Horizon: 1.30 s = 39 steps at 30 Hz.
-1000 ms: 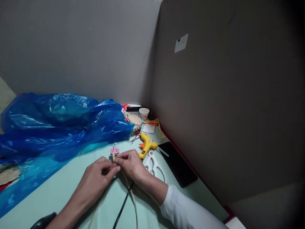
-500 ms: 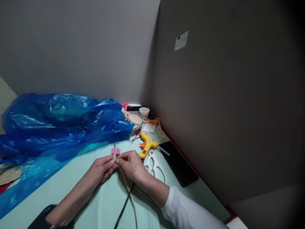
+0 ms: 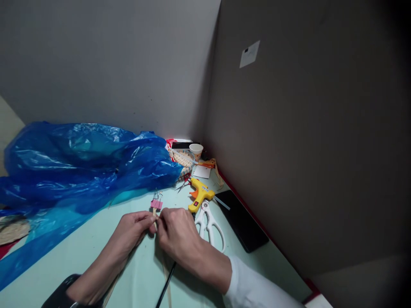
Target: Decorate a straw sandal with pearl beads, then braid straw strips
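A pink binder clip (image 3: 156, 204) with wire handles grips the top end of beige raffia-like strands (image 3: 154, 212) above the pale green table. Just below the clip, my left hand (image 3: 131, 231) pinches the strands between thumb and fingers. My right hand (image 3: 181, 231) is closed beside it, its fingertips at the same strands and partly hidden by its back. Loose strand ends hang down toward me past both wrists. A black cable (image 3: 166, 284) runs out from under my right hand.
Right of my hands lie a yellow glue gun (image 3: 201, 194), white-handled scissors (image 3: 210, 226) and a black tablet-like slab (image 3: 245, 224). Blue plastic sheeting (image 3: 90, 158) covers the left back. A paper cup (image 3: 196, 150) and a woven basket (image 3: 183, 159) stand in the corner.
My right hand has turned over so its back faces up more, and its fingers curl in by the strands. My left hand keeps its pinch. The view shifts slightly.
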{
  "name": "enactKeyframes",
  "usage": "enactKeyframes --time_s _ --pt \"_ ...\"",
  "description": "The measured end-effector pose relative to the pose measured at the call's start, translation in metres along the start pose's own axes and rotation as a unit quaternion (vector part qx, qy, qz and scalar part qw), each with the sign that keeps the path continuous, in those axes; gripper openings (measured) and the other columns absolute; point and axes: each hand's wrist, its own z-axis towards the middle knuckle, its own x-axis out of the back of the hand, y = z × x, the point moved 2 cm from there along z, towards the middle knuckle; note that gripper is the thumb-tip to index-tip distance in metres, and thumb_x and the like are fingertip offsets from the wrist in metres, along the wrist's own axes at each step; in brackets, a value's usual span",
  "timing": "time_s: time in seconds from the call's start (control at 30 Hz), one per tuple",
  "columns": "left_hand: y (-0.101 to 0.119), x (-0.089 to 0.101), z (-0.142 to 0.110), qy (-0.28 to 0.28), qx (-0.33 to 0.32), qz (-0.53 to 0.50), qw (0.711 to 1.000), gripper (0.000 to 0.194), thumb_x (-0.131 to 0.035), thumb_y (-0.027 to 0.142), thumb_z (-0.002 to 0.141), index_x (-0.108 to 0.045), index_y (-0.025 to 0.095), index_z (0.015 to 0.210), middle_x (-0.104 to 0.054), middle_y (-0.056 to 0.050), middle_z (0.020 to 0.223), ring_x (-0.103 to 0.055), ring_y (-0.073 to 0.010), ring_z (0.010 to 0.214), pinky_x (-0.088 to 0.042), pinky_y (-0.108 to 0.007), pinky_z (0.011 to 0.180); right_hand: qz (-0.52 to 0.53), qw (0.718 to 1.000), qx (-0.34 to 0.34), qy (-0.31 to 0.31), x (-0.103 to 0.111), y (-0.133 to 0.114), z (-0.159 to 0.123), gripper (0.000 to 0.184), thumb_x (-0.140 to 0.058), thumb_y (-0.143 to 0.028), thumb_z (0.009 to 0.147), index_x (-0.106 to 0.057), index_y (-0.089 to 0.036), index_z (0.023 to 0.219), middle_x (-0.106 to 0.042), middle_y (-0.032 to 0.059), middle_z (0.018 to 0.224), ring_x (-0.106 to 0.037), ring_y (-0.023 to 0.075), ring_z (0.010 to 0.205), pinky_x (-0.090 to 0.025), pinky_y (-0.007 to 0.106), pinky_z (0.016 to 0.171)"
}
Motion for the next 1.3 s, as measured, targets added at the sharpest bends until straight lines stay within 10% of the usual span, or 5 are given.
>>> enactKeyframes --time_s 0.33,0.47,0.77,1.1,1.3 --pt "-0.007 0.011 0.0 -0.052 0.026 -0.063 0.996 0.04 -0.077 0.054 0.064 -0.064 0.016 0.068 -0.029 0.012 0.045 -0.013 -0.0053 0.045 -0.007 -0.024 0.046 -0.186 0.961 0.202 0.038 -0.028 -0.017 -0.029 0.039 -0.053 -0.013 0.084 -0.059 -0.004 0.121 -0.07 0.015 0.097 -0.066 0.0258 0.075 -0.044 0.034 0.057" --pt "-0.009 0.015 -0.002 -0.068 0.04 -0.073 0.994 0.04 -0.08 0.046 0.066 -0.069 0.011 0.084 -0.052 0.004 0.058 -0.022 -0.0048 0.047 -0.01 -0.022 0.046 -0.183 0.954 0.235 -0.005 -0.026 -0.02 -0.031 0.027 -0.054 -0.018 0.09 -0.065 -0.006 0.111 -0.072 0.0157 0.093 -0.067 0.026 0.074 -0.043 0.034 0.056" --pt "0.0 0.016 -0.003 -0.136 0.025 -0.091 0.986 0.035 -0.083 0.043 0.067 -0.068 0.012 0.072 -0.034 0.011 0.053 -0.011 -0.0036 0.048 -0.005 -0.022 0.045 0.131 0.991 -0.002 0.008 0.005 0.006 0.006 0.023 -0.049 -0.022 0.097 -0.066 -0.012 0.109 -0.073 0.013 0.102 -0.066 0.0236 0.093 -0.043 0.032 0.078" --pt "-0.008 0.016 -0.002 -0.108 -0.021 -0.042 0.993 0.054 -0.074 0.056 0.069 -0.053 0.02 0.104 -0.037 0.014 0.052 -0.018 -0.0065 0.046 -0.013 -0.02 0.046 0.178 0.982 -0.01 -0.067 -0.008 0.006 0.018 0.023 -0.049 -0.019 0.092 -0.065 -0.017 0.075 -0.068 0.0059 0.075 -0.061 0.0185 0.073 -0.036 0.027 0.065" --pt "0.001 0.015 -0.004 -0.071 -0.069 0.091 0.991 0.037 -0.065 0.051 0.066 -0.049 0.024 0.086 -0.066 0.003 0.061 -0.055 -0.0189 0.06 -0.039 -0.028 0.059 0.214 0.975 -0.02 -0.058 -0.011 0.01 0.018 0.025 -0.055 -0.013 0.085 -0.068 -0.016 0.064 -0.063 -0.0004 0.061 -0.054 0.0121 0.06 -0.035 0.024 0.061"
